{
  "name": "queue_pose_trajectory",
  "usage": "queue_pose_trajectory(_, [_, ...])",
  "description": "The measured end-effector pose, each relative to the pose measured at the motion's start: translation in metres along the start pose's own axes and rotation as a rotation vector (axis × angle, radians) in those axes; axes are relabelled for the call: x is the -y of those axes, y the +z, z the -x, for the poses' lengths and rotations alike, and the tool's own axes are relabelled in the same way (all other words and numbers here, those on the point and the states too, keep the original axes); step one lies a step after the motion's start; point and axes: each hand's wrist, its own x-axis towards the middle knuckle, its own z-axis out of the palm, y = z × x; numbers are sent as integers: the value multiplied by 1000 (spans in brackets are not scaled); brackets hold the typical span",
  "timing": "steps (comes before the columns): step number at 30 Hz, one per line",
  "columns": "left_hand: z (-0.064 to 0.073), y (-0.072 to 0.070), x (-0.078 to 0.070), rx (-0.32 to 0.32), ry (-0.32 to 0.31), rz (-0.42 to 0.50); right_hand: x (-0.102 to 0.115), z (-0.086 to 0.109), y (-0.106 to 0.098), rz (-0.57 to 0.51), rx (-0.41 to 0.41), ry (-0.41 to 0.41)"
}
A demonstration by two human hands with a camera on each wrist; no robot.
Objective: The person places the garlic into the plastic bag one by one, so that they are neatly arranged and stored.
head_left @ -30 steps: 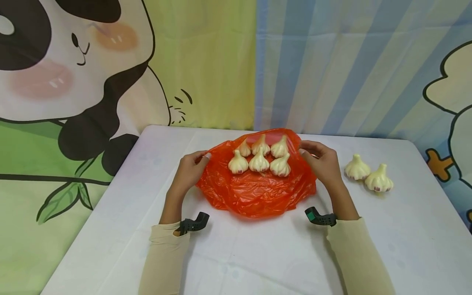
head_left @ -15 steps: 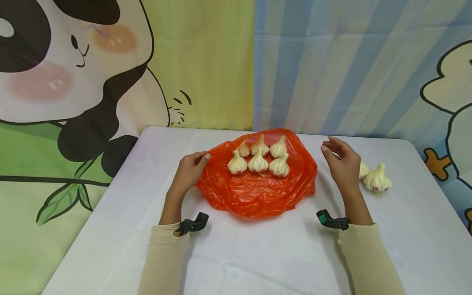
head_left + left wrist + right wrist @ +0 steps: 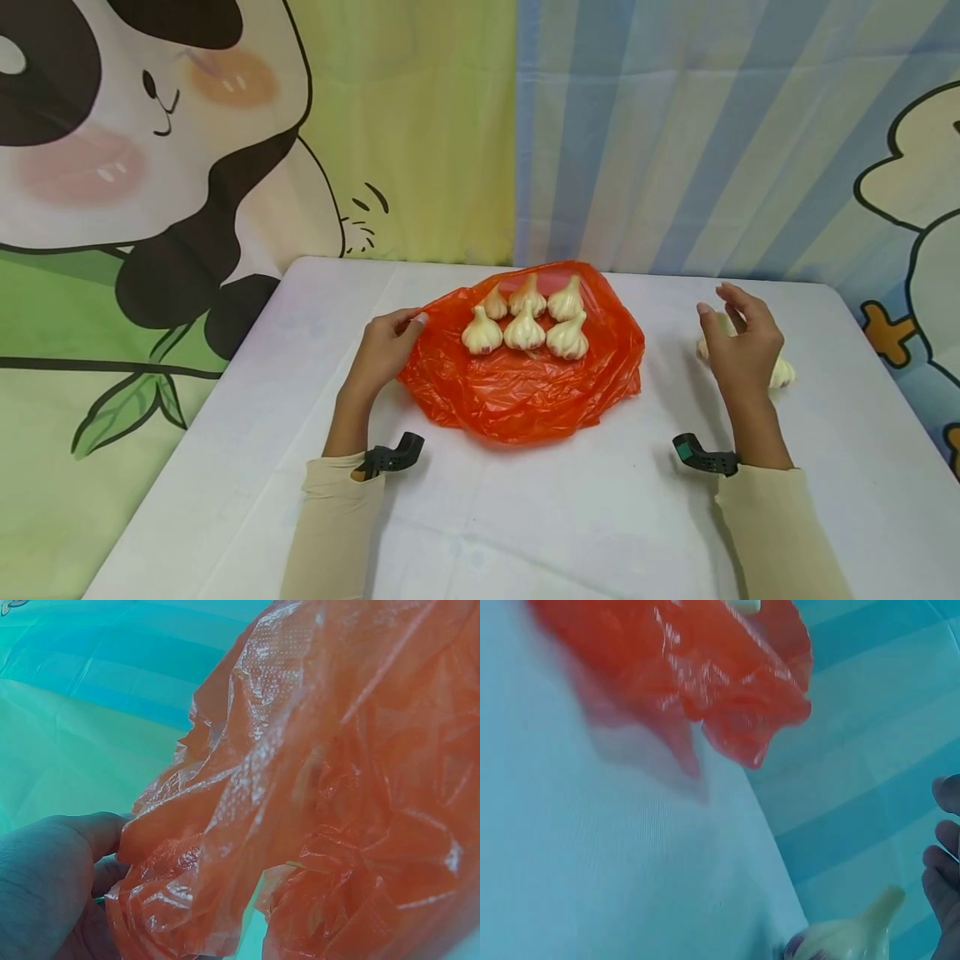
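A crumpled red plastic bag (image 3: 517, 400) lies spread on the table, with several garlic bulbs (image 3: 567, 337) in two rows on it. My left hand (image 3: 382, 354) pinches the bag's left edge between thumb and fingers; the left wrist view shows the thumb against the raised plastic (image 3: 300, 825). Off to the right, my right hand (image 3: 746, 346) hovers with loosely bent fingers and nothing in its grasp. It partly covers two loose garlic bulbs, one showing at its right (image 3: 782, 373). From the right wrist, one bulb (image 3: 847, 941) appears below the fingertips.
A white cloth covers the table (image 3: 525, 508), whose far edge meets a hanging printed curtain (image 3: 420, 125). Both wrists carry a black camera mount (image 3: 705, 456).
My right hand has let go of the bag's right edge and moved right, over the two loose bulbs. The left hand stays at the bag's left edge.
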Motion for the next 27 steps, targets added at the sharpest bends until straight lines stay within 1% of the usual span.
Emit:
queue_pose_trajectory(4, [0,0,0,1,0,-2,-4,1,-6,44,1,36])
queue_pose_trajectory(8, [0,0,0,4,-2,-1,-12,3,-9,91,52,82])
queue_pose_trajectory(11, [0,0,0,5,-3,0,-19,4,-10,133,94,87])
queue_pose_trajectory(15, [0,0,-1,4,0,-2,-24,4,-12,167,128,79])
queue_pose_trajectory(18, [1,-1,-1,0,7,-5,-25,2,-12,197,180,106])
queue_pose_trajectory(21, [1,-2,-1,-5,8,-4,-24,0,-12,253,253,159])
queue_pose_trajectory(23, [1,-1,0,-5,6,-1,-24,-1,-12,294,283,178])
queue_pose_trajectory(25, [1,-1,0,-2,3,2,-24,-1,-13,322,288,178])
queue_pose_trajectory(27, [1,0,0,0,0,3,-25,-2,-13,330,269,148])
